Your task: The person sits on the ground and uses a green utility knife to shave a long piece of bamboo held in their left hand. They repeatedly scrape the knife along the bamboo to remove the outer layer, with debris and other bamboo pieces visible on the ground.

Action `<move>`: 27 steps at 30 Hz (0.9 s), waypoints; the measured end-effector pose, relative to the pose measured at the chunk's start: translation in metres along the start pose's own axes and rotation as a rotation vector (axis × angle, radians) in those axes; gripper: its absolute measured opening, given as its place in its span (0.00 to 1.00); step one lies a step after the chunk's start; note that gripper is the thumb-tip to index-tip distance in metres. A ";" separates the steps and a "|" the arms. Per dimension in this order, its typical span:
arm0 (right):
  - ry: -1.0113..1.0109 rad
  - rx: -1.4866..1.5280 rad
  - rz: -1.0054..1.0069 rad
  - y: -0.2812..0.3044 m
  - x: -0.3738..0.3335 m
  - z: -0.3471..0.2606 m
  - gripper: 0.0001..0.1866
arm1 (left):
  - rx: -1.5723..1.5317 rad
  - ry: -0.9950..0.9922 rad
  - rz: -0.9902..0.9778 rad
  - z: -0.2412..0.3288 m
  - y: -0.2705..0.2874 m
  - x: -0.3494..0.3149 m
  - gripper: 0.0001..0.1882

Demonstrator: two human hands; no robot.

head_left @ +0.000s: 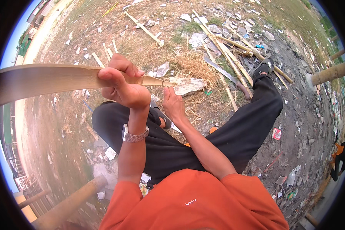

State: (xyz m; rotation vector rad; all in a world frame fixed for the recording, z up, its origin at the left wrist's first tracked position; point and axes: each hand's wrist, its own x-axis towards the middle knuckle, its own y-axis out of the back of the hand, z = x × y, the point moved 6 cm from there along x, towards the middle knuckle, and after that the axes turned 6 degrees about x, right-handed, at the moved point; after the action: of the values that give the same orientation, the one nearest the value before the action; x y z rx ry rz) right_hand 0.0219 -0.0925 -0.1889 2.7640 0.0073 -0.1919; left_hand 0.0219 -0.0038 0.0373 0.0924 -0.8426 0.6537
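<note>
One bamboo strip [50,79]: left hand [125,85] grip pinched it; right hand [174,105] sat by right end, couldn't tell its grip.

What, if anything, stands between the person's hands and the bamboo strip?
Nothing visible does. The left hand grips the bamboo strip directly; the right hand is at its narrow end, with no object seen between. Whether its fingertips touch the strip is hard to tell.

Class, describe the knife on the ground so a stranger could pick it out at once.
Start at the person's right sandal, towards the upper right. Left of it lie long, pale bamboo strips, and the knife lies among them. Its broad grey blade and brown handle set it apart.
</note>
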 end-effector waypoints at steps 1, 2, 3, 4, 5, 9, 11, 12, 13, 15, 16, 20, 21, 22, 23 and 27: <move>0.015 -0.045 0.011 0.001 0.006 0.003 0.21 | -0.017 -0.004 0.001 -0.001 -0.001 0.008 0.32; -0.030 -0.045 -0.053 -0.001 0.010 -0.001 0.21 | -0.027 0.001 0.012 -0.004 0.001 0.012 0.32; -0.033 -0.018 -0.064 0.001 0.002 -0.008 0.21 | -0.026 0.030 0.008 -0.005 0.007 0.009 0.31; -0.036 0.008 -0.075 0.003 -0.006 -0.016 0.21 | -0.018 0.052 0.007 -0.005 0.012 0.005 0.32; -0.017 0.039 -0.076 0.009 -0.005 -0.031 0.22 | -0.021 0.053 0.010 -0.005 0.013 0.006 0.32; -0.049 -0.060 -0.039 0.002 0.004 -0.010 0.24 | 0.005 0.003 -0.010 -0.005 0.012 0.006 0.32; -0.088 -0.159 -0.065 0.009 0.004 0.006 0.25 | -0.013 0.044 -0.012 -0.003 0.012 0.003 0.32; -0.099 -0.141 -0.056 0.011 0.007 0.012 0.25 | -0.038 0.055 0.004 -0.001 0.011 0.001 0.32; -0.110 -0.124 -0.046 0.012 0.009 0.016 0.25 | -0.049 0.040 -0.013 -0.001 0.008 0.004 0.31; -0.083 -0.063 -0.064 0.014 0.003 -0.014 0.25 | -0.049 0.021 -0.043 -0.003 0.010 0.003 0.31; -0.057 -0.018 -0.076 0.014 0.002 -0.029 0.25 | -0.047 0.025 -0.028 -0.004 0.009 0.002 0.31; -0.142 -0.124 -0.047 0.003 0.005 0.023 0.26 | -0.022 0.011 -0.042 -0.001 0.007 0.003 0.32; -0.188 -0.201 -0.023 -0.002 0.012 0.061 0.27 | -0.019 -0.006 -0.061 -0.001 0.005 0.006 0.32; -0.153 -0.163 -0.026 -0.009 0.024 0.115 0.29 | -0.061 0.002 -0.065 0.000 -0.004 0.008 0.32; -0.153 -0.135 -0.028 -0.013 0.025 0.105 0.28 | -0.056 0.005 -0.060 -0.001 -0.001 0.006 0.32; -0.114 0.009 -0.020 0.011 0.005 0.012 0.24 | -0.038 0.002 -0.078 0.002 0.001 0.000 0.32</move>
State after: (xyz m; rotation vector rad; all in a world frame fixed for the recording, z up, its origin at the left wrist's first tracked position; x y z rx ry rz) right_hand 0.0253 -0.1072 -0.1969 2.7587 0.0047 -0.3554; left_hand 0.0201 -0.0033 0.0383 0.0900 -0.8447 0.5647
